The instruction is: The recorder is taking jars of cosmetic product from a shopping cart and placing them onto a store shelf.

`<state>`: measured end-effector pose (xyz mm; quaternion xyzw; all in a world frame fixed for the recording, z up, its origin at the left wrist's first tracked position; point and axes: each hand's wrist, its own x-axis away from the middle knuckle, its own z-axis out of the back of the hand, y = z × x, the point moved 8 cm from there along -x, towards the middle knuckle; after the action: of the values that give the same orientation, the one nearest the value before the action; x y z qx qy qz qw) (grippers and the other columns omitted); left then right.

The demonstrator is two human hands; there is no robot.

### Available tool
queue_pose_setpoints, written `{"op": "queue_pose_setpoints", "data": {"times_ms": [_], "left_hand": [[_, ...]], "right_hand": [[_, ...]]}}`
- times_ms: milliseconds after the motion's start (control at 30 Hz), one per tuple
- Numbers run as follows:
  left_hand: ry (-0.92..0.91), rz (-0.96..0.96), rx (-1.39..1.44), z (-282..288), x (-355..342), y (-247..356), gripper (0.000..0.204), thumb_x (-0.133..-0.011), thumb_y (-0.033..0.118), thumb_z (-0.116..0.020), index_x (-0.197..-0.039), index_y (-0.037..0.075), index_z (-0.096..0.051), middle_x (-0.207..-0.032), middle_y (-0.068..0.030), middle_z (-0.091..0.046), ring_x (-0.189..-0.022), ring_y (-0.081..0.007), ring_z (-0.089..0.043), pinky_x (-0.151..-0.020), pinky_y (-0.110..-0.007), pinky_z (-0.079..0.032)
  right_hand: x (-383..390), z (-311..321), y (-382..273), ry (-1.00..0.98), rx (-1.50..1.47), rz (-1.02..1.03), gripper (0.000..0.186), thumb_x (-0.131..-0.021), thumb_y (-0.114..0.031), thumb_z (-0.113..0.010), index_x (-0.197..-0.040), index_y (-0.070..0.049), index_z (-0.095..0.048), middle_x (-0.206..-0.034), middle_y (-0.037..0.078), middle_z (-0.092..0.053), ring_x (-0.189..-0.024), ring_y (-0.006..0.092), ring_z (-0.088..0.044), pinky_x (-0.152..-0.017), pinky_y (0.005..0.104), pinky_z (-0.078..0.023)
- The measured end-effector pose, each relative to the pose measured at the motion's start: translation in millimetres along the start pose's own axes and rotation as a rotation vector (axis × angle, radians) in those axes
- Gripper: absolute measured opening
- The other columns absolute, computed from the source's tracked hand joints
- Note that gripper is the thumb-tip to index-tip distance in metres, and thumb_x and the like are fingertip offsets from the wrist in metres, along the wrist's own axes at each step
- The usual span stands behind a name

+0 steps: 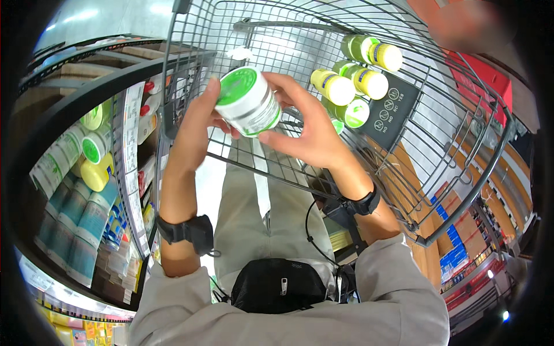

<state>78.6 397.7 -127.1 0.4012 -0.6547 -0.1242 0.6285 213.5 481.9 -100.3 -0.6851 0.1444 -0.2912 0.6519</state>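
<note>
Between my two hands is a white canister (249,104) with a green lid top and a green band at its base, tilted above the near rim of the wire shopping cart (271,167). My left hand (202,118) wraps the lid end, with its thumb up along the lid's edge. At the canister's other side, my right hand (306,118) grips it, fingers behind and thumb near the base. To the right, inside the cart, lie several yellow-capped bottles (334,87) and green-lidded canisters (353,113).
A dark panel (395,106) is fixed to the cart. Shelves at the left hold green-lidded canisters (95,147), a yellow bottle (98,172) and teal canisters (86,225). Stacked boxes (461,230) and a red object (482,83) are at the right.
</note>
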Motion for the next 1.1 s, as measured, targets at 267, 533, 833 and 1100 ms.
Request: {"op": "queue_pose_setpoints", "data": {"times_ms": [267, 533, 833, 1100], "left_hand": [[0.370, -0.444, -0.071, 52.9, 45.9, 18.0, 0.043, -0.106, 0.036, -0.036, -0.118, 0.002, -0.059, -0.103, -0.0069, -0.063, -0.091, -0.0115, -0.058, -0.078, -0.027, -0.045], [0.462, -0.199, 0.005, 102.5, 67.8, -8.6, 0.043, -0.105, 0.042, -0.041, -0.098, 0.004, -0.060, -0.086, -0.0030, -0.060, -0.076, -0.0100, -0.055, -0.067, -0.025, -0.043], [0.634, -0.420, -0.193, 148.0, 150.8, 32.6, 0.031, -0.095, 0.025, -0.064, -0.117, 0.004, -0.058, -0.105, -0.0047, -0.058, -0.096, -0.0127, -0.054, -0.086, -0.026, -0.043], [0.954, -0.660, -0.090, 205.1, 204.3, 24.7, 0.055, -0.092, 0.017, -0.070, -0.135, -0.006, -0.046, -0.132, -0.0166, -0.054, -0.122, -0.0227, -0.053, -0.102, -0.036, -0.043]], "right_hand": [[-9.6, -76.0, 20.6, -0.037, -0.743, -0.462, 0.048, -0.101, -0.034, -0.048, -0.128, 0.004, -0.054, -0.077, 0.013, -0.067, -0.055, 0.0207, -0.066, -0.056, 0.0273, -0.051], [-16.9, -121.1, 6.9, -0.082, -0.639, -0.477, 0.046, -0.104, -0.040, -0.041, -0.101, 0.003, -0.058, -0.077, 0.015, -0.068, -0.054, 0.0257, -0.068, -0.050, 0.0302, -0.055], [-48.1, -181.7, -29.1, -0.147, -0.536, -0.171, 0.043, -0.087, -0.022, -0.074, -0.119, -0.003, -0.053, -0.096, 0.008, -0.066, -0.090, 0.0130, -0.062, -0.079, 0.0265, -0.048], [-104.8, -249.3, -85.8, -0.035, -0.187, 0.439, 0.066, -0.065, -0.013, -0.082, -0.126, -0.006, -0.057, -0.120, 0.011, -0.061, -0.115, 0.0282, -0.057, -0.099, 0.0400, -0.045]]}}
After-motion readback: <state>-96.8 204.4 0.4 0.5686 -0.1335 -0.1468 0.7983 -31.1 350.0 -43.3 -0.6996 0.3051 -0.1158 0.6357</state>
